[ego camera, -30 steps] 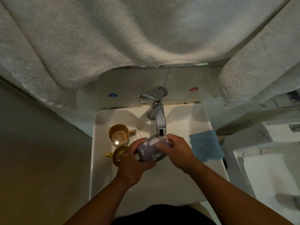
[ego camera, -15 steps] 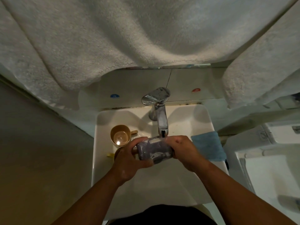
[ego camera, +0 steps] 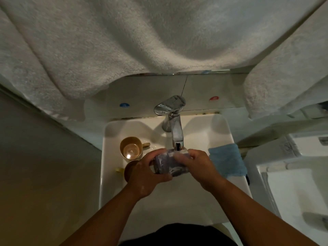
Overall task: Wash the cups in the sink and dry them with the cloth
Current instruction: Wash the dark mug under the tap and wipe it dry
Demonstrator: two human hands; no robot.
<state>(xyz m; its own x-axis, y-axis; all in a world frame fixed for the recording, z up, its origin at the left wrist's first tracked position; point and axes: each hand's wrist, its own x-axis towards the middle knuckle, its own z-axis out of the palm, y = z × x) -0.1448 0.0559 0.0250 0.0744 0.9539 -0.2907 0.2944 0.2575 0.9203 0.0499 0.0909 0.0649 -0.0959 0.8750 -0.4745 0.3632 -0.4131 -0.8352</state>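
left hand: fingers curled round one end of the purple-grey patterned cup, lying sideways under the chrome tap spout
right hand: wraps the cup's other end, fingers over the top
slip risk: wet cup could squirt out and knock the two tan plastic cups just beside it in the white sink
cloth: folded blue cloth on the right rim, splashes might soak it
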